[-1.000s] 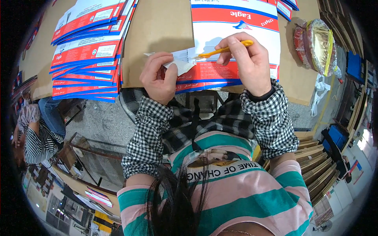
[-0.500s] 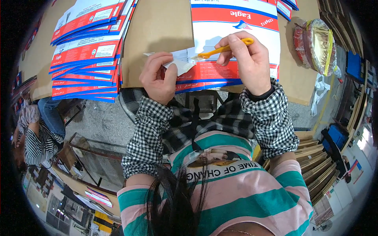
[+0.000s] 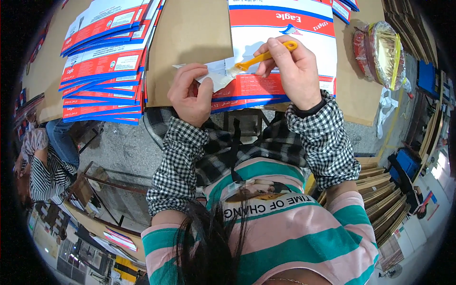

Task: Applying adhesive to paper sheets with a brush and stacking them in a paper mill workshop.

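Note:
A flat printed carton in red, white and blue (image 3: 256, 31) lies on the brown work surface before me. My left hand (image 3: 192, 97) is closed with fingers and thumb on a white flap (image 3: 219, 75) at the carton's left edge. In my right hand (image 3: 300, 76) is a small brush with a yellow-orange handle (image 3: 266, 55), pinched between thumb and fingers. The brush head touches the right side of the white flap, where a wet, whitish smear shows. The left fingertips are partly hidden behind the flap.
Overlapping printed cartons (image 3: 104, 71) form a fanned stack at the left. A round tub wrapped in plastic, with pale contents (image 3: 387, 57), stands at the right edge of the table. Another person's striped sleeve (image 3: 50, 175) shows far left. Stacked brown cardboard (image 3: 384, 204) is at the right.
My right hand and the brush have shifted slightly left, bringing the brush head further over the white flap. My left hand keeps its grip in nearly the same place.

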A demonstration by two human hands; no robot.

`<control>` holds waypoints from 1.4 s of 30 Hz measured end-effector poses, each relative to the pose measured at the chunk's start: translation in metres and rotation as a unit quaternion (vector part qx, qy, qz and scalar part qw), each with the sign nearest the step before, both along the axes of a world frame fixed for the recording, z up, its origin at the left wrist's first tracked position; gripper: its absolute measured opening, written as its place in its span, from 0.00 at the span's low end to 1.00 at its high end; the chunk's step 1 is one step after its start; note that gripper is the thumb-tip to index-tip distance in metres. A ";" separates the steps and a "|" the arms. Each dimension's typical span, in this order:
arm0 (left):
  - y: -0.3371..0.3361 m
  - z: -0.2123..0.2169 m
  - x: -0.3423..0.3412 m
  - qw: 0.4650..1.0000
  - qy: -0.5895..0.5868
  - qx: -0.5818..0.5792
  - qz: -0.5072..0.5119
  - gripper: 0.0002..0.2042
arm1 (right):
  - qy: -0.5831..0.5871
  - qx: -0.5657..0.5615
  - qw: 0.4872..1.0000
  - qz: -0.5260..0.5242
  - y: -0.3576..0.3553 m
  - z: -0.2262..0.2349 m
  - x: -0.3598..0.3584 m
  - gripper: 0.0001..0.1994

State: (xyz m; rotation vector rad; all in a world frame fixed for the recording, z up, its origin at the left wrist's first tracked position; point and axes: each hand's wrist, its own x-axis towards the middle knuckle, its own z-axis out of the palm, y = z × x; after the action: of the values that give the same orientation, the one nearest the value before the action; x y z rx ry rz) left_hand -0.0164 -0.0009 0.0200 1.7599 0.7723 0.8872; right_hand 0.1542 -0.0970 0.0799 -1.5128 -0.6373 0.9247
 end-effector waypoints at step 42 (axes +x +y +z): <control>-0.002 -0.003 -0.001 1.000 -0.008 -0.009 0.007 0.06 | -0.077 0.027 0.996 0.036 0.005 0.005 0.003 0.09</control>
State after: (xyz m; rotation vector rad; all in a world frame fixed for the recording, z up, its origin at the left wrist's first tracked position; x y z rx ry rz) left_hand -0.0176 -0.0030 0.0166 1.7311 0.7793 0.9001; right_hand 0.1568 -0.0924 0.0848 -1.5310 -0.8256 0.8436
